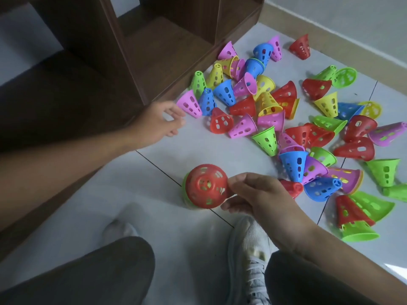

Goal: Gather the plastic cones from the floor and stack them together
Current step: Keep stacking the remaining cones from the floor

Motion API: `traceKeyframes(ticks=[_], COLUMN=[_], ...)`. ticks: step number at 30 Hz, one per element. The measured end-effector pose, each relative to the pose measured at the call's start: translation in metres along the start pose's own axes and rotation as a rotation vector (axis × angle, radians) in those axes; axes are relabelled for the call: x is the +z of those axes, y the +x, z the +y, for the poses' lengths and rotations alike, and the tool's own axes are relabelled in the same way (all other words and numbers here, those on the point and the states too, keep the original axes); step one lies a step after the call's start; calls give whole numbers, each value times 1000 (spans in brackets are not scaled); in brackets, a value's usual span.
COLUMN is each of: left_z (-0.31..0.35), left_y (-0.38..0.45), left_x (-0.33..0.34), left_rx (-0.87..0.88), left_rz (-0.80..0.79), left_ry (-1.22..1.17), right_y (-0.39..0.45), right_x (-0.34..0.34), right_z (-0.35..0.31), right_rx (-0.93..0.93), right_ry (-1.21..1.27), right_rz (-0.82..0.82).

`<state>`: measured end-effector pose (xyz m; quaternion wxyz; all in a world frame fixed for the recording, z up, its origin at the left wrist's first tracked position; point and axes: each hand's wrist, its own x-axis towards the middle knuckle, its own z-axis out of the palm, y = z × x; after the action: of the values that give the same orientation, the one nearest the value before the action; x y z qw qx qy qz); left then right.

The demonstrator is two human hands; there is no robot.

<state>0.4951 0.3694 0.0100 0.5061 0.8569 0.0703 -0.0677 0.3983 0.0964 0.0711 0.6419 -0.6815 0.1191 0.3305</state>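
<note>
Several perforated plastic cones in pink, blue, yellow, green and red lie scattered over the tiled floor (198,146). My right hand (257,194) grips a short stack of cones (206,189) with a red one on top and a green one under it, its tip pointing up at the camera. My left hand (163,121) reaches out with loose, spread fingers, empty, just left of a pink cone (189,103) that lies beside a blue cone (207,101). It is not touching the pink cone.
A dark wooden shelf unit (154,51) stands at the upper left, its base edge beside the nearest cones. A white wall baseboard (352,38) runs along the upper right. My knees and two pale shoes (248,249) are at the bottom.
</note>
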Motion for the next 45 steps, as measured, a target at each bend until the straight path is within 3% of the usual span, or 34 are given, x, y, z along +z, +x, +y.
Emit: traceKeyframes(ticks=[10,15,23,29,37,45], left_z=[-26,-33,-37,-37,-24,22], left_y=[78,95,103,94,43,-21], left_x=[1,3,13,24,29,11], left_rx=[101,11,-32,-16,-132,-218], left_rz=[126,118,147,139,64,-4], left_ry=[375,387,445,449,37,-301], right_y=[29,67,135,158,166,140], right_x=[-20,-45,-103,-126,-130,-132], right_z=[-4,-12,-9,-11,-10,-6], right_rx=[42,-88,-487,-488,-465,-623], right_ry=[-76,-359,-1013,-1252,-1434,-1321], right_rz=[-27,115,304,325,311,397])
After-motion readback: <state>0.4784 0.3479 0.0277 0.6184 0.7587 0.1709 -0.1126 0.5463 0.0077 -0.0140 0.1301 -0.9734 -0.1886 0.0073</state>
